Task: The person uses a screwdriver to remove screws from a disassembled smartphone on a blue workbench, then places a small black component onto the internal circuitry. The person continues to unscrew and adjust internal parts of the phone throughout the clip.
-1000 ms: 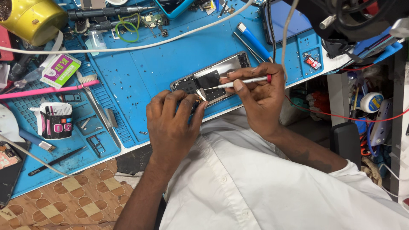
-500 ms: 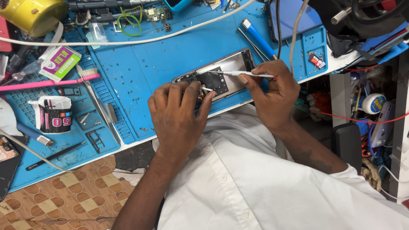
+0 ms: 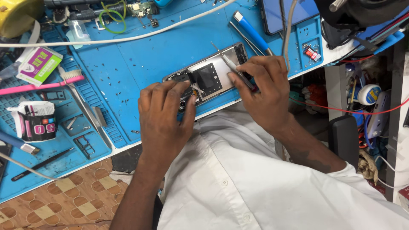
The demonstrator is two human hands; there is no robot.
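**Opened phone held down on the blue mat**

The desk (image 3: pixel 25 187) carries a wide blue work mat (image 3: pixel 140 64) that fills most of the view. Near its front edge lies an opened phone (image 3: pixel 213 74), back cover off, its metal plate and dark inner parts bare. It looks light and stiff but fragile inside, so I judge it best held by its outer frame, clear of the exposed parts.

The left hand (image 3: pixel 164 115) rests on the phone's nearer end, fingers pressed together on the frame and pinning it to the mat. The right hand (image 3: pixel 264 89) sits on the far end, its grip pinching a thin screwdriver (image 3: pixel 232 68) slanted across the metal plate; the tool is slim and likely slippery.

To the left lie a pink toothbrush (image 3: pixel 38 85), a small printed box (image 3: pixel 38 66) and a roll of tape (image 3: pixel 36 125). A white cable (image 3: pixel 106 41) crosses the mat behind.
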